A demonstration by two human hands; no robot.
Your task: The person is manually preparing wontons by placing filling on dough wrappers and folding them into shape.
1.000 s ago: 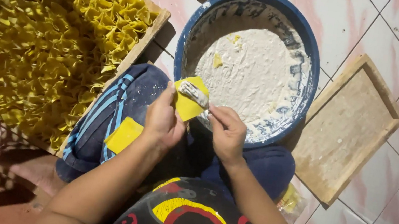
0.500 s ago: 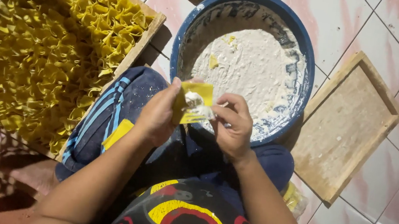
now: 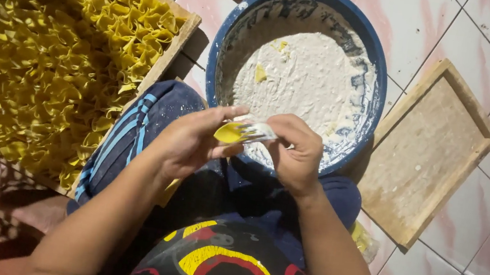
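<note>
My left hand [image 3: 191, 140] cups a small yellow dough wrapper [image 3: 230, 133], folded between thumb and fingers. My right hand [image 3: 296, 154] is closed on a small paste-covered utensil [image 3: 257, 133] whose tip rests in the wrapper. Both hands meet over my lap, just in front of a big blue basin [image 3: 379, 79] that holds white paste [image 3: 303, 79] with a few yellow scraps in it.
A wooden tray [image 3: 176, 40] at the left is heaped with several folded yellow wrappers [image 3: 59, 62]. Right of the basin lies a bare wooden tray [image 3: 429, 149] on the pink-and-white tiled floor. More trays with yellow pieces peek in at the top edge and the top right corner.
The flat yellow wrapper in my left hand has been folded up into a small cupped shape. My right hand with the utensil has come closer against it.
</note>
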